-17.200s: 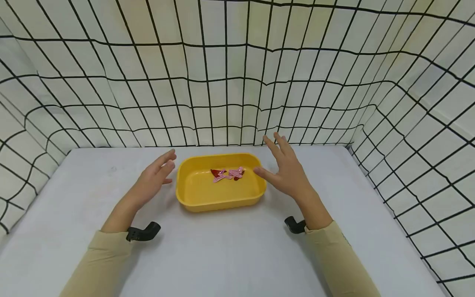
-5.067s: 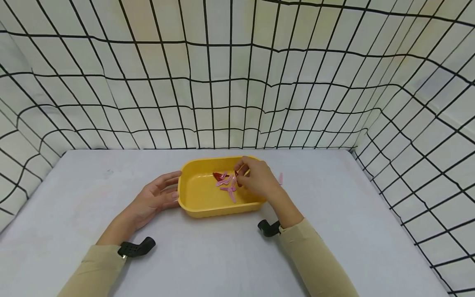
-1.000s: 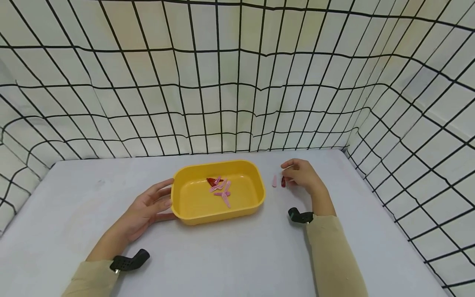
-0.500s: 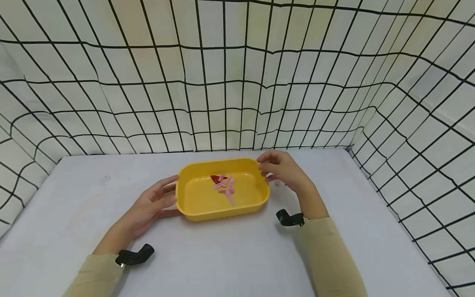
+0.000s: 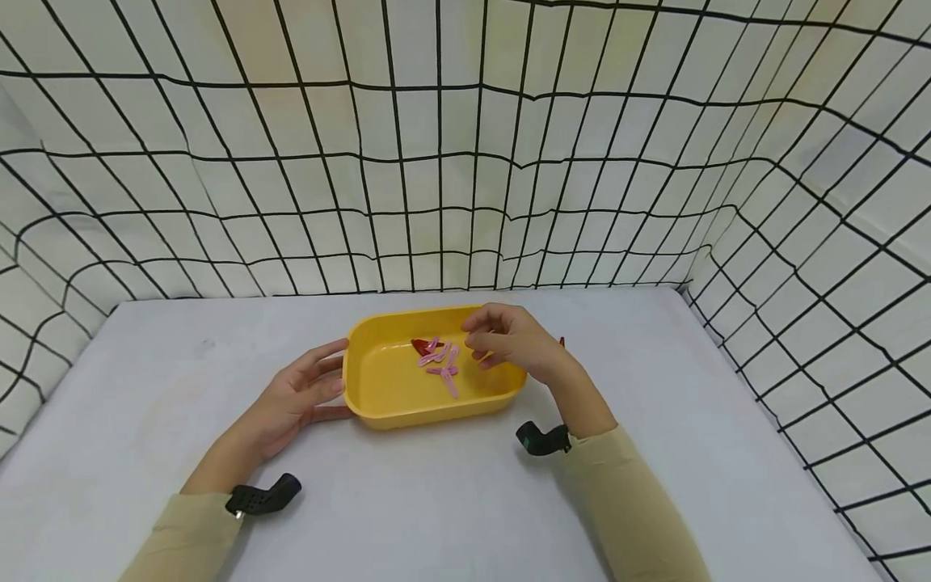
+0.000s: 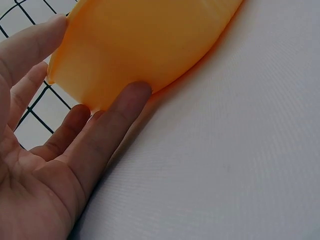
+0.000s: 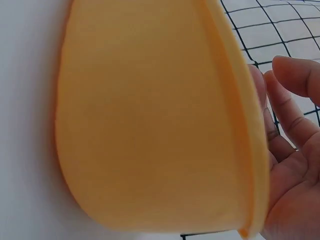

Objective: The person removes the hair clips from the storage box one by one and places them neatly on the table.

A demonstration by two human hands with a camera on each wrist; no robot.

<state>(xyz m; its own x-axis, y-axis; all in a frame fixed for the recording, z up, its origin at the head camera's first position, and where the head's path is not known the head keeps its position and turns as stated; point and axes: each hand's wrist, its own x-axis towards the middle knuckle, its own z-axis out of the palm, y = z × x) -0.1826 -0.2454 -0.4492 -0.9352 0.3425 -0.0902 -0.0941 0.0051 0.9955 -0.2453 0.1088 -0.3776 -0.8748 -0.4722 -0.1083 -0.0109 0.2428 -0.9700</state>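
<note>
L hand (image 5: 294,398): fingers straight, flat vs tub's (image 5: 385,408) left wall.
R hand (image 5: 512,343): loosely curled over right rim, holding nothing.
Tub: pink + red clips (image 5: 436,360) inside.

head: high, forward-down, whole table | wrists: table-level, very close | shared: yellow tray (image 5: 407,408) wall

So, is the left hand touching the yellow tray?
Touching: the left wrist view shows the left hand with its fingertips pressed against the yellow tray wall.
</note>
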